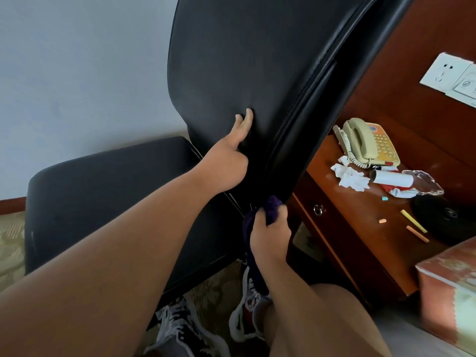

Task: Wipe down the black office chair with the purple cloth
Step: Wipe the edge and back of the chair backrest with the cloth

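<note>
The black office chair point(244, 60) fills the middle of the view, its tall backrest leaning up to the right and its seat point(108, 202) low on the left. My left hand point(229, 158) presses flat against the lower backrest with the fingers straight. My right hand point(270, 235) grips the bunched purple cloth point(268, 210) against the bottom side edge of the backrest. A tail of the cloth hangs down below that hand.
A wooden nightstand point(360, 220) stands right of the chair, carrying a beige telephone point(371, 143), crumpled tissues point(350, 176), a white tube and chalk sticks. A patterned bed corner point(453, 292) sits at the lower right. My sneakers point(247, 313) stand on patterned carpet below.
</note>
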A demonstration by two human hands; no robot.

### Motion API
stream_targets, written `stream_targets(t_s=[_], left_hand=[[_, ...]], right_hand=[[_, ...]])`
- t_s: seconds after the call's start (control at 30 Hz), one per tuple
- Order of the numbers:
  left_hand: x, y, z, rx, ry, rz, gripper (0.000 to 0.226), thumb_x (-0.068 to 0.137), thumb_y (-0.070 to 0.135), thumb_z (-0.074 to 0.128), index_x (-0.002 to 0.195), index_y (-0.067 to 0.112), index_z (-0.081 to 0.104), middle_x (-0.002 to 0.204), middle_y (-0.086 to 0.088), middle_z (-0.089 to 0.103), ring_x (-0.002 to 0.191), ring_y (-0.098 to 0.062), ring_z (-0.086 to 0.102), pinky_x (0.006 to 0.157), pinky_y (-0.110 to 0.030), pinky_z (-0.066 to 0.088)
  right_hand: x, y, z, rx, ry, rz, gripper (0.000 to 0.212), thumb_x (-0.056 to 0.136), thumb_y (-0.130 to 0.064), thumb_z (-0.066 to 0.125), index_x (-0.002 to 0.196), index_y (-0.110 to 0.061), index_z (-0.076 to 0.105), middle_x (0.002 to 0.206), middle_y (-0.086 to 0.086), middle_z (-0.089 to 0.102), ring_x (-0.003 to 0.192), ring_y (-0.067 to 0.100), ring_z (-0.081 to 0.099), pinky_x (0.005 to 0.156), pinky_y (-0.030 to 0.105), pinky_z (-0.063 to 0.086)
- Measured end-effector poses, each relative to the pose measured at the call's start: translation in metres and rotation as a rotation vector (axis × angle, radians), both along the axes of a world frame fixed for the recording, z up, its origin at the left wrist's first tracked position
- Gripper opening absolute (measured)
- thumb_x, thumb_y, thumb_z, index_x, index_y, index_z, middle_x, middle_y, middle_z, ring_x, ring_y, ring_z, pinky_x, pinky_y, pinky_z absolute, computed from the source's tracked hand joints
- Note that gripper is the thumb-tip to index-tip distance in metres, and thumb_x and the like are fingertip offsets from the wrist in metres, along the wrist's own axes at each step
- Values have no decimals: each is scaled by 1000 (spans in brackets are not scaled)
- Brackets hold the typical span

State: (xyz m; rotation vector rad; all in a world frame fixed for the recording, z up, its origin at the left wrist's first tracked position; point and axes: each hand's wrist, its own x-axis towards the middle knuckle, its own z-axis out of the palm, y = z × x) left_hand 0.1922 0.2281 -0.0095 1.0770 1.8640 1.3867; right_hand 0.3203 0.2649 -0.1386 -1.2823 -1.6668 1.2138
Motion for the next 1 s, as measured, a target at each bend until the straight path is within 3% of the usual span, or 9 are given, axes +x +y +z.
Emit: stream_targets(t_s=[0.07,0.17,0.27,0.4,0.47,0.6,0.7,0.83,1.0], left_hand=[[0,0,0,7,-9,9,102,86,-19,36,156,50,9,165,22,-5,126,15,12,70,-12,50],[1,0,1,-2,-12,4,103,86,-20,36,156,50,8,165,22,-4,141,7,8,69,-9,48],[-2,-1,1,-12,12,1,103,85,-21,37,157,48,8,165,20,-3,128,18,12,70,-6,47],[-4,-3,0,-12,32,-7,104,85,-19,37,155,52,9,164,23,-3,112,25,20,68,-12,48],[-3,-4,-1,-6,25,-4,104,86,-19,37,154,54,9,164,25,-3,113,22,21,67,-16,49],[-1,-4,-1,17,-6,-9,103,86,-19,38,155,53,9,164,24,-4,136,14,17,61,-13,47],[-1,-3,0,15,-13,-14,103,86,-19,38,156,51,8,165,22,-5,150,-4,8,61,-9,46],[-1,-3,-1,28,-22,-11,103,86,-18,38,156,51,8,165,23,-6,150,-3,11,59,-12,47],[-3,-4,-4,43,-38,-29,104,85,-19,38,155,51,7,165,22,-7,151,-7,17,55,-11,45]], right_hand=[[-3,-1,-13,-75,-105,6,5,101,-29,52,106,-30,51,95,-1,66,86,20,67,68,27,46],[-6,-7,-24,-275,-173,-11,33,101,-28,55,132,-22,51,110,3,64,96,22,63,80,34,50],[-12,-12,-23,-328,-146,39,45,101,-28,57,144,-24,46,115,-2,56,104,22,59,91,36,50],[-26,-22,-8,-153,-95,206,5,99,-34,59,102,-32,56,101,-7,63,96,22,63,81,33,50],[-27,-25,-9,-232,24,113,10,98,-34,61,91,-34,54,95,-8,63,88,16,62,82,36,51],[-17,-14,-17,-526,305,-281,15,98,-21,61,88,-32,57,96,-6,63,90,13,60,89,39,46],[-10,-7,-17,-450,318,-306,12,99,-21,60,89,-29,59,93,-4,66,87,15,63,79,33,46],[-8,-4,-21,-330,218,-236,6,98,-23,61,95,-21,56,89,0,63,81,19,64,64,27,45],[-15,2,-41,-612,204,-371,26,93,-14,69,113,-19,53,98,2,62,76,15,59,70,32,47]])
